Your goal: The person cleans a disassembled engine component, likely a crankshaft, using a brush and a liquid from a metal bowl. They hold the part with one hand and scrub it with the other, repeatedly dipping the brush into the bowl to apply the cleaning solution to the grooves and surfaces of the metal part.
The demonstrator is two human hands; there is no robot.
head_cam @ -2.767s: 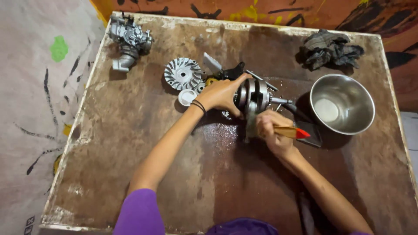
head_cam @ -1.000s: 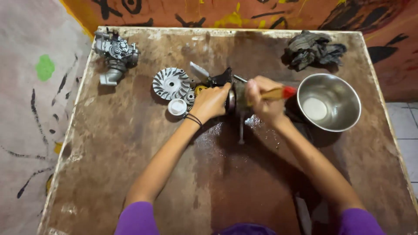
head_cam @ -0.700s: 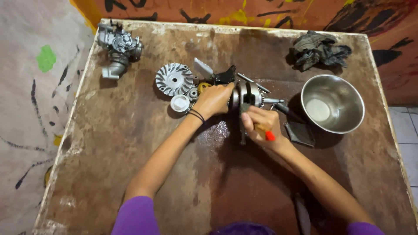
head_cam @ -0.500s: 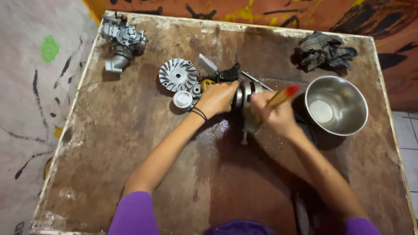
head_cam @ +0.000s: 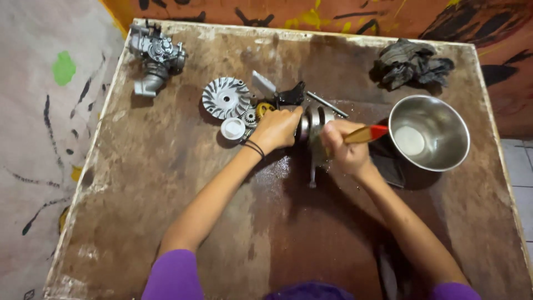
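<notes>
Left hand (head_cam: 277, 129) gripping the crankshaft (head_cam: 314, 123) from its left side, fingers closed round the round webs, pinning it at the worktop (head_cam: 166, 183) centre. Right hand (head_cam: 343, 149) clamping tight on a brush (head_cam: 363, 134), wooden handle with red tip angling up and right, working end hidden down against the metal. Crankshaft lying just left of the right grip, touching it; rod pointing straight down toward the person, long axis running near to far. Right hand sitting nearer the rod, left nearer the webs. Wet sheen showing on the brown, stained wood below the part. Steel bowl (head_cam: 428, 132) standing just right of the brush, milky liquid inside. Finned pulley (head_cam: 225, 98), small gears and a white cap (head_cam: 232, 129) crowding left of the left hand. Carburettor (head_cam: 155, 54) parked far left corner, dark rag (head_cam: 411, 61) far right. Painted orange wall behind.
</notes>
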